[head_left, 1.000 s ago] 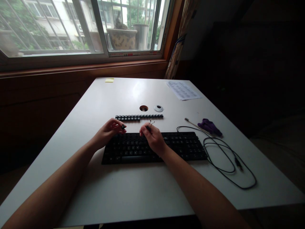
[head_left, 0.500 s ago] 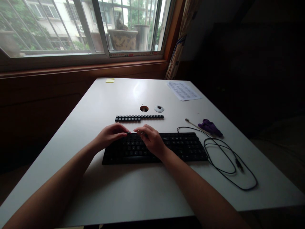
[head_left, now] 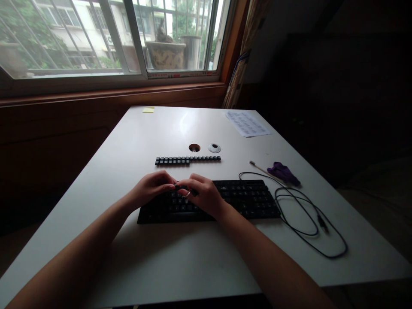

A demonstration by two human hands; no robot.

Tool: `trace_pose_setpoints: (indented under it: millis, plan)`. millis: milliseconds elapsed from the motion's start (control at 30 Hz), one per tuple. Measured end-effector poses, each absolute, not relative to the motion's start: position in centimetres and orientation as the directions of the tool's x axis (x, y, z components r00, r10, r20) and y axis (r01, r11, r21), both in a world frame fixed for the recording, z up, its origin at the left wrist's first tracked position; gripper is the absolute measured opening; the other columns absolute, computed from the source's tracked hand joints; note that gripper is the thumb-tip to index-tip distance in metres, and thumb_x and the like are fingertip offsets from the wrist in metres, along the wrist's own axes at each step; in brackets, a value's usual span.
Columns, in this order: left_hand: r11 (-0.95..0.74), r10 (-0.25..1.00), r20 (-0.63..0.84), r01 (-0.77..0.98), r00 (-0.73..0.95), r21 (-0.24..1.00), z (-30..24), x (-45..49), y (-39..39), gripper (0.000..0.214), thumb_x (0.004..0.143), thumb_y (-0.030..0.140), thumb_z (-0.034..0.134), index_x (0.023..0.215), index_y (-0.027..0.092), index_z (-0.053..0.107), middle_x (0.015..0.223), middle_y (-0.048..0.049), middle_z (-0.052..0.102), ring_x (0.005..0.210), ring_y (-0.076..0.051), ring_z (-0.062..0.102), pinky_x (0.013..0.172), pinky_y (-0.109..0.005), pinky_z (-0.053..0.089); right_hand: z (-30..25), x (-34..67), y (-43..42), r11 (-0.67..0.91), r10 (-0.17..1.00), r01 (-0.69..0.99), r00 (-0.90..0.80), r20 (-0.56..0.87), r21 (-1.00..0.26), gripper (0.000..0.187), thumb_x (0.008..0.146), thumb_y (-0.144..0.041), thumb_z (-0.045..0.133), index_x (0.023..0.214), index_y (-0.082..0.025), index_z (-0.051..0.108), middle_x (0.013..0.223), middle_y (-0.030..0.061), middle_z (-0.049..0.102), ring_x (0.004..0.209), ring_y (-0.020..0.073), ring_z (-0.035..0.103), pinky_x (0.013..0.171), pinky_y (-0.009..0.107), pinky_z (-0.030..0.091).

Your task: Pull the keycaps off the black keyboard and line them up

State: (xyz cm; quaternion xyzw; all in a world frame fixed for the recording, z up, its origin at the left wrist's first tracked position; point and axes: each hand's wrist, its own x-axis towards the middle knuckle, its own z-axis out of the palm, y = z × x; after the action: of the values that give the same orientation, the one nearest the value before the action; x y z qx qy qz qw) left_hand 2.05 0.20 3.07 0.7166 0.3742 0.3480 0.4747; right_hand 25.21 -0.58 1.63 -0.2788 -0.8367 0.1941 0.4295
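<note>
A black keyboard (head_left: 251, 199) lies on the white table (head_left: 161, 262) in front of me. Both hands meet over its left-middle keys. My right hand (head_left: 204, 198) is closed round a thin wire keycap puller (head_left: 187, 194), whose loop shows pale under the fingers. My left hand (head_left: 150, 189) is curled, its fingertips pinched together right against the right hand's fingers; what they pinch is hidden. Behind the keyboard a row of removed black keycaps (head_left: 188, 160) is laid out in a line.
The keyboard's black cable (head_left: 305, 216) loops on the table to the right. A purple cloth (head_left: 283, 172) and a thin stick (head_left: 260, 167) lie behind it. A cable hole (head_left: 194, 147), its cap (head_left: 214, 148), a printed sheet (head_left: 247, 123) and a yellow note (head_left: 148, 110) are farther back.
Both hands came down from above the keyboard's back edge onto its keys and drew together. The small black keycap seen in the left fingers a second ago no longer shows.
</note>
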Motion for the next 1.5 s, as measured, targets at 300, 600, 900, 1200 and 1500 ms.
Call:
trace_pose_setpoints:
  millis: [300, 600, 900, 1200, 1500]
  plan:
    - [-0.475, 0.811, 0.261, 0.327, 0.524, 0.817, 3.2, 2.2, 0.5, 0.02, 0.094, 0.033, 0.058, 0.101, 0.02, 0.071, 0.103, -0.0075, 0.073, 0.094, -0.021, 0.068, 0.085, -0.032, 0.054, 2.9, 27.4, 2.3, 0.55, 0.835, 0.417, -0.282, 0.472, -0.723, 0.022, 0.083, -0.036, 0.07, 0.1, -0.022, 0.073, 0.073, -0.0006, 0.06, 0.064, 0.0127, 0.05, 0.064, 0.028, 0.043]
    - [-0.656, 0.732, 0.366, 0.453, 0.574, 0.604, 2.0, 1.6, 1.2, 0.017, 0.095, 0.028, 0.055, 0.098, 0.021, 0.07, 0.097, -0.0082, 0.072, 0.089, -0.019, 0.066, 0.083, -0.031, 0.052, 3.0, 29.2, 7.4, 0.347, 0.933, 0.703, -0.324, 0.154, -0.621, 0.017, 0.077, -0.033, 0.073, 0.089, -0.021, 0.076, 0.065, -0.002, 0.062, 0.058, 0.0117, 0.052, 0.058, 0.025, 0.037]
    - [-0.707, 0.682, 0.378, 0.434, 0.626, 0.558, 1.6, 1.4, 1.4, 0.016, 0.095, 0.025, 0.053, 0.096, 0.02, 0.068, 0.101, -0.0095, 0.071, 0.092, -0.02, 0.064, 0.086, -0.034, 0.051, 0.9, 28.2, 8.3, 0.321, 0.946, 0.803, -0.298, 0.128, -0.503, 0.016, 0.08, -0.031, 0.071, 0.093, -0.023, 0.075, 0.09, 0.0048, 0.073, 0.081, 0.0191, 0.064, 0.071, 0.028, 0.044]
    - [-0.711, 0.679, 0.381, 0.435, 0.627, 0.552, 1.5, 1.3, 1.5, 0.018, 0.096, 0.027, 0.052, 0.097, 0.02, 0.068, 0.1, -0.0104, 0.071, 0.091, -0.02, 0.064, 0.085, -0.034, 0.052, 0.5, 28.8, 7.2, 0.375, 0.924, 0.761, -0.257, 0.284, -0.53, 0.019, 0.083, -0.032, 0.07, 0.098, -0.022, 0.074, 0.097, 0.0054, 0.071, 0.089, 0.0197, 0.064, 0.081, 0.03, 0.048]
    - [-0.696, 0.691, 0.374, 0.431, 0.619, 0.574, 1.6, 1.4, 1.4, 0.017, 0.095, 0.027, 0.053, 0.096, 0.02, 0.069, 0.1, -0.0103, 0.071, 0.091, -0.02, 0.064, 0.085, -0.034, 0.052, 0.7, 28.9, 6.1, 0.452, 0.888, 0.811, -0.369, 0.275, -0.372, 0.027, 0.084, -0.021, 0.063, 0.106, -0.032, 0.075, 0.1, 0.0011, 0.07, 0.088, 0.0173, 0.064, 0.08, 0.029, 0.048]
